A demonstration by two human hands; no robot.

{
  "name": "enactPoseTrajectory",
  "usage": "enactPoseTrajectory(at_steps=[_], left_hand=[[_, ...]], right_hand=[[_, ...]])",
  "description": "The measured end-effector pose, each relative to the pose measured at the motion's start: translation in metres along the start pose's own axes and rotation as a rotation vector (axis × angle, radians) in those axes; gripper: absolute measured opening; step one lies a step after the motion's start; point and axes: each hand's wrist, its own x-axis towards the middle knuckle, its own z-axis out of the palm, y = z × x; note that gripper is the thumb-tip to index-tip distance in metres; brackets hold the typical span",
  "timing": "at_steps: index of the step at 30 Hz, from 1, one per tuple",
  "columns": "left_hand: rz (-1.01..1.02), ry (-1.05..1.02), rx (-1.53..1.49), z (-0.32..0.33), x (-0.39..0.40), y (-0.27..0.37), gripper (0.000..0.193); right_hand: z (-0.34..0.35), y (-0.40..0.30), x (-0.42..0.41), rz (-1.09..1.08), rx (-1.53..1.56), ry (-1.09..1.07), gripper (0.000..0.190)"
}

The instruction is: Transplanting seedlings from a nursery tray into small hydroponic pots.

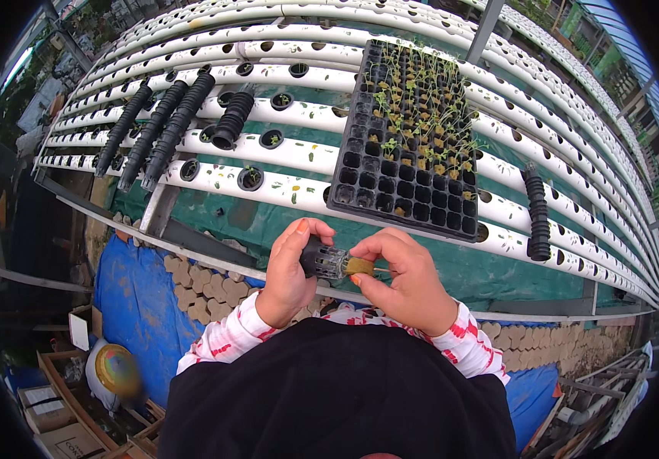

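Note:
My left hand [292,269] grips a black net pot [325,261] lying on its side, its slotted basket end pointing right. Between the thumb and fingers of my right hand [401,272] is a brown growing-medium plug [359,266] with a thin pale stem or root. The plug meets the slotted end of the pot; how far it sits inside, I cannot tell. Just beyond my hands, a black seedling tray [358,198] rests across white pipes. Leggy green seedlings [415,109] in brown plugs fill many of its cells, while several nearer cells hold nothing.
White hydroponic pipes [301,155] with round holes run across the frame. Stacks of black net pots [177,132] lie on them at left, another stack [536,212] at right. Some holes hold potted seedlings [250,178]. A metal frame edge [203,252] passes near me; blue tarpaulin [140,321] lies below.

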Motion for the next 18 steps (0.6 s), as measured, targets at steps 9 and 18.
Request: enactPoseTrajectory(at_steps=[9, 18], left_hand=[[0.033, -0.017, 0.052, 0.056, 0.029, -0.004, 0.033], [0.06, -0.053, 0.054, 0.131, 0.07, -0.028, 0.031]], right_hand=[[-0.046, -0.002, 0.0, -0.037, 0.028, 0.199, 0.02], [-0.119, 0.038, -0.001, -0.106, 0.096, 0.246, 0.02]])
